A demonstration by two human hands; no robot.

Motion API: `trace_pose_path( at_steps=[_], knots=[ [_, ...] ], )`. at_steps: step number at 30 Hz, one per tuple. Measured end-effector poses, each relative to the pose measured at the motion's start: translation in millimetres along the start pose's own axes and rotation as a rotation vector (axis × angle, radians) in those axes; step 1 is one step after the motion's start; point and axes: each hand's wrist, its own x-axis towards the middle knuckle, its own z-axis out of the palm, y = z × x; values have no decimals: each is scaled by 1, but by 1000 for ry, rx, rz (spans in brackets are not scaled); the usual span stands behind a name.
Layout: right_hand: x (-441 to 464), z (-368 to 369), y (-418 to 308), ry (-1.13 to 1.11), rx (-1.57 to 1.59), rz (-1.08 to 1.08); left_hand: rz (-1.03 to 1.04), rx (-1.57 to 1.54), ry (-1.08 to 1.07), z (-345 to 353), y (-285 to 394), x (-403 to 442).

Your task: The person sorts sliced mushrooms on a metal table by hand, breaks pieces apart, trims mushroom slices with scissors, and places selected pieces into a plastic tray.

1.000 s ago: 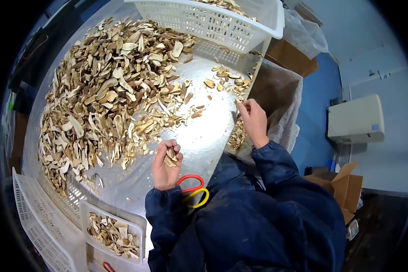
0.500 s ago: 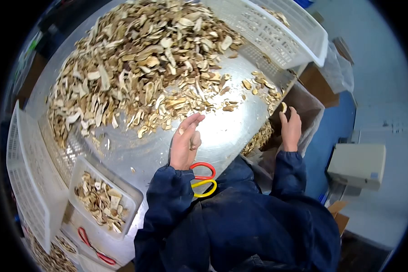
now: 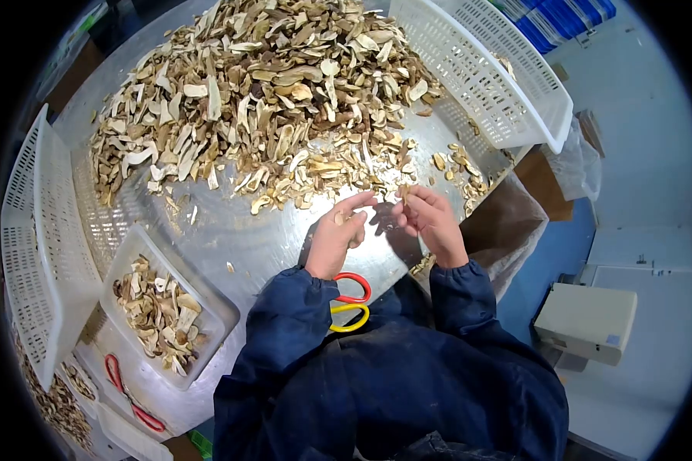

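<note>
A large heap of dried, sliced pieces (image 3: 284, 84), seemingly mushroom, covers the upper part of the metal table (image 3: 246, 238). My left hand (image 3: 337, 237) is above the table just below the heap, fingers partly curled, with a small pale slice held against the palm. Close to its right, my right hand (image 3: 432, 223) pinches a small brownish slice between thumb and fingertips. The two hands do not touch. Scissors with red and yellow handles (image 3: 351, 307) lie beside my left sleeve, their blades hidden.
A small white tray (image 3: 227, 307) of slices is at lower left, with red-handled scissors (image 3: 123, 396) below it. White perforated baskets stand at the left (image 3: 54, 253) and upper right (image 3: 507, 92). A lined box (image 3: 515, 223) is right of the table edge.
My right hand has come from over the lined box leftward to beside my left hand, now with a brownish slice. The view has shifted, showing more of the table's left side.
</note>
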Motion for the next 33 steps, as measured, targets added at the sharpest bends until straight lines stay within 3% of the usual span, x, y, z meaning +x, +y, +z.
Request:
trace_pose_path(
  at_steps=[4,8,15,20,22,23,24,26,28,31,33],
  knots=[
    [-12,13,-1,-260,111,160,-25,-102,-3,-2,-4,1],
    [-9,16,11,-343,107,222,-63,-129,-74,-7,-6,0],
    [-8,28,18,-191,52,133,-67,-67,7,-4,-5,0],
    [-1,4,28,-176,-47,102,-4,200,-31,2,-4,-1],
    [-4,-6,0,143,-336,-69,-54,141,-37,1,-3,-1],
    [12,-47,6,267,-633,-259,-97,59,-47,-4,-4,0],
    [7,-53,-4,532,-960,-354,-140,-21,-57,-8,-6,0],
    [8,-69,-21,723,-1505,-595,-159,-110,-67,-10,-7,2],
    [21,-74,-27,674,-1407,-654,-165,-174,-47,-5,-4,2],
    [43,-51,-22,482,-1281,-535,-168,-244,-78,-14,-11,4],
    [58,-42,-11,482,-1397,-528,-169,-265,-86,-17,-14,4]
  ],
)
